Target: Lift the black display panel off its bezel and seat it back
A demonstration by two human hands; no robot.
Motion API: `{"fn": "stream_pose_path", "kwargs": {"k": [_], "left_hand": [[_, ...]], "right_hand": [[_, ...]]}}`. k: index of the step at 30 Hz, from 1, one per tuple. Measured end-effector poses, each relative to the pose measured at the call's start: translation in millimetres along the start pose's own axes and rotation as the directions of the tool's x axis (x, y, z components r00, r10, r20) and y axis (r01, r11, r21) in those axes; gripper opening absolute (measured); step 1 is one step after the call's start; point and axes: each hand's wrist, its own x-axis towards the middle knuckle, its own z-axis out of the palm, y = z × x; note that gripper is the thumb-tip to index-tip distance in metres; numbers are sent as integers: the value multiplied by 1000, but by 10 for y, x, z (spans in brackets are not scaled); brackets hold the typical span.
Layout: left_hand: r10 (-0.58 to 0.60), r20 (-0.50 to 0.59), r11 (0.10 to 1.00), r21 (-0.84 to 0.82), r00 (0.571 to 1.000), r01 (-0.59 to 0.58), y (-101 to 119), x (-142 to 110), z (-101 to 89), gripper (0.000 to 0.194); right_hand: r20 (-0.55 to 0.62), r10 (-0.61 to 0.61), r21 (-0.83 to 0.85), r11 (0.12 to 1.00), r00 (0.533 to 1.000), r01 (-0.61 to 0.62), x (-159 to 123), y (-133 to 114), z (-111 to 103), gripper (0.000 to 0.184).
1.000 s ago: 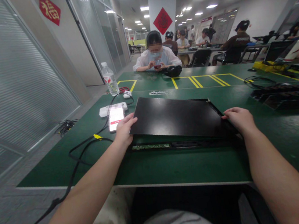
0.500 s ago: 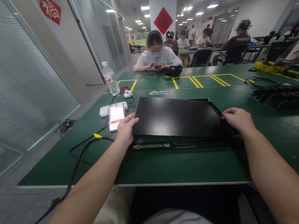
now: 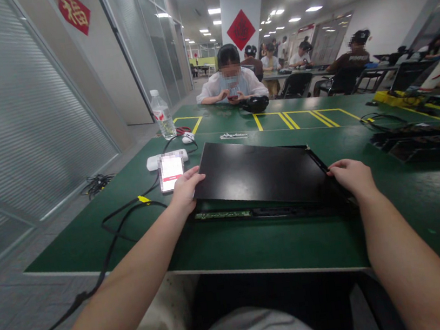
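Note:
A flat, glossy black display panel [image 3: 260, 173] is tilted above the green table, its left side raised. Its left edge is gripped by my left hand [image 3: 186, 190], thumb on top and fingers partly hidden beneath. At the opposite end, my right hand [image 3: 353, 178] pinches a thin black frame [image 3: 318, 163] along the panel's right edge. Below the panel's near edge lies a narrow green circuit board [image 3: 222, 215], in line with a dark strip [image 3: 279, 212]. The underside of the panel is hidden.
A lit phone [image 3: 171, 173] leans by a white device [image 3: 151, 164] on the left, near a water bottle [image 3: 162, 115]. A black cable [image 3: 111, 251] crosses the table edge. Stacked dark panels [image 3: 425, 141] lie right. Across the table [image 3: 273, 253] sits a person [image 3: 231, 78].

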Motion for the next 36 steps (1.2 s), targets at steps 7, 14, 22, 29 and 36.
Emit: {"fn": "stream_pose_path", "kwargs": {"k": [7,14,22,29,36], "left_hand": [[-3,49,999,33,999,2,31,-33,21,41],[23,-1,991,131,1000,-23,3,-39,36,35],[47,3,972,232,999,-47,-6,-44,44,33],[54,-3,962,268,999,-52,-18,-29,37,33],[46,-9,965,258,999,-43,-22,-17,20,37]], "right_hand": [[4,0,17,1000,1000,0,2,22,9,8],[-17,-12,61,998,1000,13,28,80,40,7],[-11,31,46,998,999,-31,47,82,68,7],[-23,48,87,995,999,-45,33,78,68,7],[-13,54,83,995,998,-53,41,93,72,6]]}}
